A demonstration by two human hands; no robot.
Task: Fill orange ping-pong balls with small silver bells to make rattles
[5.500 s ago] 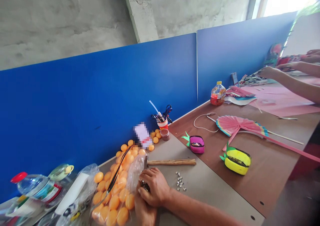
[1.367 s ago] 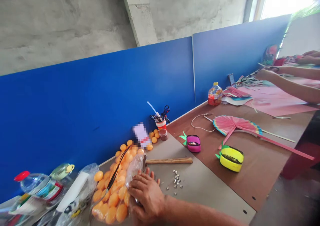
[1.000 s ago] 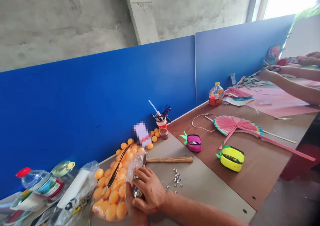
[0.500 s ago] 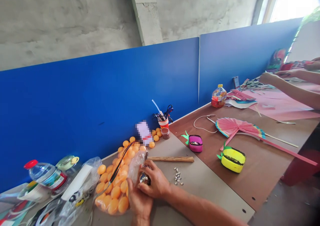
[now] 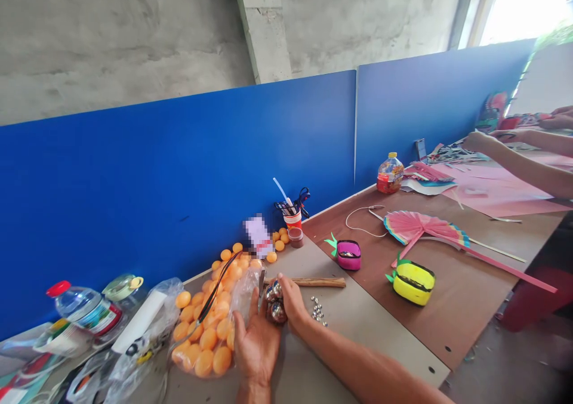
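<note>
My left hand [image 5: 255, 347] lies palm up at the table's front edge, fingers stretched up. Several shiny metal balls [image 5: 274, 301] rest against its fingertips. My right hand [image 5: 293, 301] presses on the same balls from the right, fingers closed round them. Just left of both hands lies a clear plastic bag of orange balls [image 5: 203, 341]. A small heap of tiny metal beads [image 5: 319, 311] sits on the grey table [image 5: 358, 332] to the right of my right hand. A hammer with a wooden handle [image 5: 320, 282] lies just behind the hands.
A water bottle [image 5: 85, 308] and wrappers lie at the left. A cup of pens [image 5: 293, 216], pink pouch [image 5: 348, 255], yellow pouch [image 5: 412, 282], paper fan [image 5: 421, 228] and juice bottle [image 5: 389, 173] stand further right. Another person's arms [image 5: 514, 159] work over pink paper. A blue partition [image 5: 179, 165] backs the table.
My hands have lifted away from the bag. The left hand has turned palm up and opened out, and the shiny balls now show between the two hands.
</note>
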